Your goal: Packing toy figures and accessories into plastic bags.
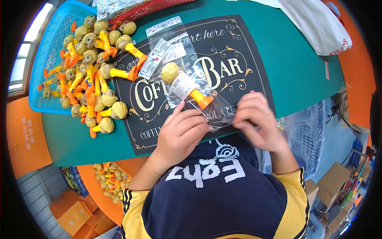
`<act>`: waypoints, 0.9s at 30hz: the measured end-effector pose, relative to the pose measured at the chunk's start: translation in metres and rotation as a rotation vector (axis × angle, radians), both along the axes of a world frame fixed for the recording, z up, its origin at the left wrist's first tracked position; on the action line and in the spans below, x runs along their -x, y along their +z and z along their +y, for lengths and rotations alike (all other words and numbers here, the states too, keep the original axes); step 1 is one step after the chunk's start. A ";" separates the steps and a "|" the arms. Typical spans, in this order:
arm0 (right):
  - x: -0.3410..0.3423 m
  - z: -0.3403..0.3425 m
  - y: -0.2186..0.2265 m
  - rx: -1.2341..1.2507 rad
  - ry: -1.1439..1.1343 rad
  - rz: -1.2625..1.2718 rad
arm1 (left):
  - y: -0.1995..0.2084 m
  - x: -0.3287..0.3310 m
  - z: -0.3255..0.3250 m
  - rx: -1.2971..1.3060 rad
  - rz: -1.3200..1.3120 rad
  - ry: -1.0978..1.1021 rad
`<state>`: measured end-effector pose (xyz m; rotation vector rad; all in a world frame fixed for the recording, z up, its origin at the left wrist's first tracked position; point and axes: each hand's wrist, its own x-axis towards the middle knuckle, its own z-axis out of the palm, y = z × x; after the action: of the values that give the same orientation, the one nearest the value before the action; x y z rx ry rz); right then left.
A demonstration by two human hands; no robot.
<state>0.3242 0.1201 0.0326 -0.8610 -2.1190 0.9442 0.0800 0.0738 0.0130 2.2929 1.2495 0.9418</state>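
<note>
Left hand (180, 133) fingers curled, pinching the near edge of a clear plastic bag (207, 105); right hand (256, 119) pinches its other end. Bag lies on a black printed mat (246, 51), holding a yellow round-headed toy with orange handle (185, 85). Farther left, a pile of matching toys (93, 75) spills from a blue plastic basket (51, 44) onto the green table (302, 67).

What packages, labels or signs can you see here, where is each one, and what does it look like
Clear plastic bag: between both hands, holding a yellow toy with an orange handle and a white label.
Empty clear bags: on the mat behind it, with white printed labels.
Black mat: on the green table, cream and orange ornate lettering.
Cardboard boxes: on the floor at right, brown.
</note>
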 end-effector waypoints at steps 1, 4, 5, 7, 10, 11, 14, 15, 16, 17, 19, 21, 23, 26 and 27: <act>-0.011 -0.001 -0.002 -0.002 -0.075 0.054 | 0.000 0.001 0.000 -0.005 0.011 0.000; -0.061 -0.012 -0.005 0.106 -0.529 0.224 | -0.001 0.005 -0.002 -0.013 0.030 -0.003; -0.088 -0.012 -0.005 0.056 -0.689 0.240 | -0.001 0.006 -0.001 -0.016 0.032 -0.025; -0.142 -0.026 0.000 0.216 -0.838 0.426 | -0.002 0.007 -0.001 -0.013 0.030 -0.035; -0.183 -0.053 0.031 0.352 -0.174 -0.436 | -0.003 0.005 0.000 -0.003 0.043 -0.046; -0.179 -0.058 0.028 0.543 -0.106 -0.502 | -0.002 0.003 0.002 -0.012 0.039 -0.056; -0.155 -0.079 0.004 0.691 -0.140 -0.786 | 0.003 -0.006 0.002 -0.021 0.044 -0.079; -0.148 -0.084 -0.003 0.639 -0.235 -1.007 | 0.005 -0.009 0.002 -0.025 0.053 -0.086; -0.139 -0.083 -0.006 0.637 -0.236 -1.004 | 0.006 -0.011 0.001 -0.029 0.063 -0.087; -0.128 -0.080 -0.008 0.441 -0.298 -0.827 | 0.007 -0.011 0.001 -0.032 0.065 -0.086; -0.102 -0.071 -0.002 0.244 -0.352 -0.640 | 0.009 -0.011 0.000 -0.020 0.058 -0.103; -0.074 -0.055 0.021 0.276 -0.264 -0.248 | 0.009 -0.011 0.001 -0.021 0.052 -0.099; -0.048 -0.044 0.015 0.101 -0.289 -0.227 | 0.010 -0.013 0.000 -0.024 0.049 -0.095; -0.019 -0.045 0.008 -0.134 -0.314 -0.398 | 0.011 -0.017 -0.003 -0.008 0.041 -0.093; -0.015 -0.047 0.002 -0.131 -0.324 -0.374 | 0.010 -0.018 -0.003 -0.005 0.031 -0.105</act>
<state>0.3388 0.0733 0.0346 -1.3448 -2.2210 0.4996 0.0983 0.0704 0.0233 2.3600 1.1273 0.8768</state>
